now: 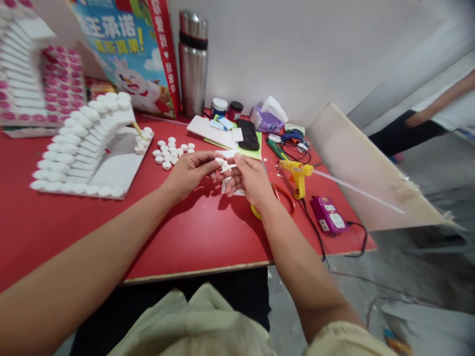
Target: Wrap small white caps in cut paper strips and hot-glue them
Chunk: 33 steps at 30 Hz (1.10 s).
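Both my hands meet over the middle of the red table [74, 217]. My left hand [191, 170] and my right hand [249, 177] are pinched together on a small white foam piece [224, 164] held between their fingertips. A larger white foam scrap [226, 188] lies on the table just under them. To the left stands a white foam stair-like model [87, 148] edged with round white caps. A loose cluster of several white caps [170, 151] lies between the model and my left hand.
A yellow glue gun [299, 174] with a long glue stick stands right of my right hand, beside a purple device [328, 215] with a cable. A steel flask [193, 64], jars, foam sheets and a printed box line the back. Another person stands at far right [438, 111].
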Each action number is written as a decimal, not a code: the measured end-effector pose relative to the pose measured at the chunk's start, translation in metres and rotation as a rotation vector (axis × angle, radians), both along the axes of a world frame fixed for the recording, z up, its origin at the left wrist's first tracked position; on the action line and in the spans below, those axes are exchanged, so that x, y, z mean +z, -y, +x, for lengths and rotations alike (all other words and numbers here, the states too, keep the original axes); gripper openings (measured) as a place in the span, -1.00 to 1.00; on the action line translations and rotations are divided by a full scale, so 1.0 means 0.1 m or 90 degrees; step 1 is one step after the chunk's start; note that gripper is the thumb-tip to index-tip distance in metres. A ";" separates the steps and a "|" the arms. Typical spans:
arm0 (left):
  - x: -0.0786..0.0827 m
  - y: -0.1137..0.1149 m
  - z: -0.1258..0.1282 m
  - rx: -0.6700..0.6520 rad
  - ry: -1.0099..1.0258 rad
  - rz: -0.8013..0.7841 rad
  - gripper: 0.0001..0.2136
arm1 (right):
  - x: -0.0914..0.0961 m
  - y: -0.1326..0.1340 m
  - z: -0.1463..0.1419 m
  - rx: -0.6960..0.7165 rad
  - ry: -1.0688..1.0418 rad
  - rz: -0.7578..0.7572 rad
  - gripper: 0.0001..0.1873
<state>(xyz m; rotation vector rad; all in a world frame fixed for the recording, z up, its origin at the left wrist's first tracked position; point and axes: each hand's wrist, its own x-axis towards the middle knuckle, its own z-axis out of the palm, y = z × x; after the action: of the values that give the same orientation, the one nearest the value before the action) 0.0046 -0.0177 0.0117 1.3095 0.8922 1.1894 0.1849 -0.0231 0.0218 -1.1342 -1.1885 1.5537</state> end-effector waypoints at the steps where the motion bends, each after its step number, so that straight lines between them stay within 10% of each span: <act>1: 0.00 0.00 -0.01 0.000 -0.005 0.003 -0.75 | -0.01 -0.01 0.00 0.013 -0.019 -0.030 -0.49; 11: -0.05 -0.03 -0.04 0.015 -0.113 0.095 -0.80 | -0.05 -0.06 0.03 0.046 -0.141 -0.083 -0.76; 33: -0.03 0.03 0.01 0.046 -0.098 0.064 -0.72 | -0.06 0.06 -0.04 -0.086 0.170 0.182 -0.76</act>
<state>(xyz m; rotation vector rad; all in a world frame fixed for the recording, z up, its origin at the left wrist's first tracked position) 0.0057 -0.0205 0.0088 1.4768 1.0084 1.2136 0.1806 -0.0296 0.0157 -1.2253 -1.4260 1.1136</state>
